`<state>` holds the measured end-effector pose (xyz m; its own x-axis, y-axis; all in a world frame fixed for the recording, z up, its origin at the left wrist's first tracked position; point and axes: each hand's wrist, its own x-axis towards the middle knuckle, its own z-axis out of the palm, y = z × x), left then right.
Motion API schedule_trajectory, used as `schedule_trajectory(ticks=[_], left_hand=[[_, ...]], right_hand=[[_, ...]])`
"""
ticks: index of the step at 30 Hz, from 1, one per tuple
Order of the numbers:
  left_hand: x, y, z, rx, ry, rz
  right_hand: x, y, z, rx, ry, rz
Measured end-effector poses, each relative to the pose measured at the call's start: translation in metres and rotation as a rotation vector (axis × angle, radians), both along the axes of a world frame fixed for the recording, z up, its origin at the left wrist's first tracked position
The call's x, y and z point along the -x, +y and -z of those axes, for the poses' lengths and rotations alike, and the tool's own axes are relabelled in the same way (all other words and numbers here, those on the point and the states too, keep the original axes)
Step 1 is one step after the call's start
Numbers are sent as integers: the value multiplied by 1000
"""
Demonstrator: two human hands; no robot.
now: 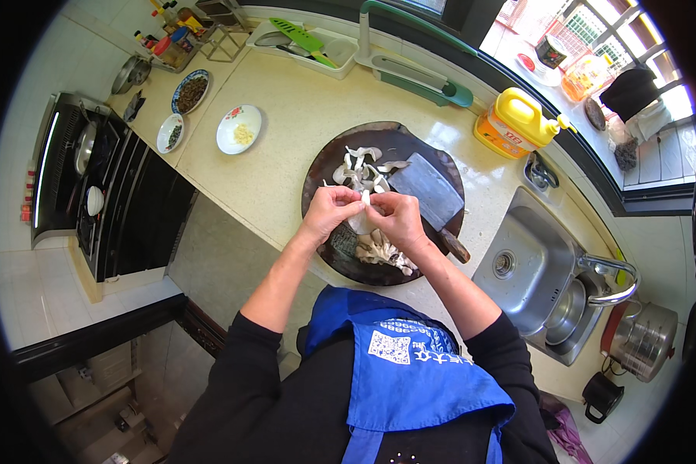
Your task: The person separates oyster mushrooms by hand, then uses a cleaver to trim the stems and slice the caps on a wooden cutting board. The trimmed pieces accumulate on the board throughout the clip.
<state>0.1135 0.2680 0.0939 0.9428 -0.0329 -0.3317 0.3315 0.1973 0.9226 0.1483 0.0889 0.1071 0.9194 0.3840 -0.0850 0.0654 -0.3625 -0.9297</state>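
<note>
Between my two hands is a pale oyster mushroom piece, pinched by the fingertips of my left hand and my right hand. Both hands are over a round dark chopping board. Just beyond them lies a pile of torn oyster mushroom strips. A clump of whole oyster mushrooms rests at the board's near side, partly under my right wrist. On the board's right half a Chinese cleaver lies flat, its wooden handle reaching past the rim.
Left on the counter are a bowl of chopped garlic, a small bowl of dark green bits and a plate of brown minced food. To the right stand a yellow detergent jug and a steel sink. A gas stove is far left.
</note>
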Motion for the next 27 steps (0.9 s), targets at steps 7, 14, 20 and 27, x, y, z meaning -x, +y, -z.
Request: schedule_trajectory(ticks=[7,14,20,27], left_hand=[[2,-9,15,9,-50,2],[1,-14,13,73,-91,23],[1,-11,4,156,-92,88],[5,-16,1,351,-78,-17]], right_hand=[[1,3,4,-11,-368,16],[3,0,3,-250,234,74],[-3,-9,15,-574,626,33],[-2,-8,15,-743,713,89]])
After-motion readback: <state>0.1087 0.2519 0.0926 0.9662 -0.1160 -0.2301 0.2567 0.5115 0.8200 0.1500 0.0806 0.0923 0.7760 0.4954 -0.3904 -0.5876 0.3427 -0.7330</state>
